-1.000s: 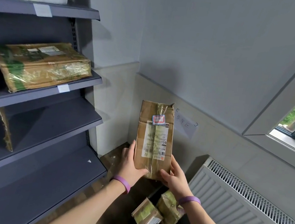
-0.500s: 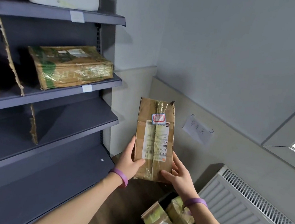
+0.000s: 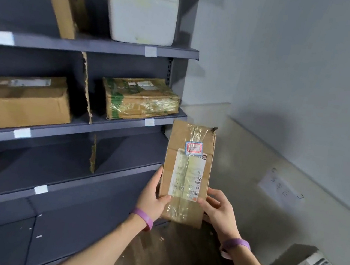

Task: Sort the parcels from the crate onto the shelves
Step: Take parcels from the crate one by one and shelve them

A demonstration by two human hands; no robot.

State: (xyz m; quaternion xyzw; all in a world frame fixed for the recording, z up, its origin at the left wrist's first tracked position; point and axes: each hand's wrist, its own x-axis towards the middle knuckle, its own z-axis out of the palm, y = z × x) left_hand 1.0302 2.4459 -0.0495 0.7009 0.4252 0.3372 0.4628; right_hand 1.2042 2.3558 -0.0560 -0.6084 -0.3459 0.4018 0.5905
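Parcel (image 3: 186, 172) upright in air beside shelves (image 3: 100, 179), low end pinched between our left hand (image 3: 152, 198) and right hand (image 3: 218, 210); each grip curls round an edge. Risk, we judge: tall top tips from low hold, or corner clips shelf edge.

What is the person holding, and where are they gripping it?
A taped brown cardboard parcel, held upright. The left hand grips its lower left edge, the right hand its lower right edge.

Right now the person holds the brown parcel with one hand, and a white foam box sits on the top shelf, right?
No: the head view shows the left hand and right hand both gripping the brown parcel. The white foam box is on the top shelf.
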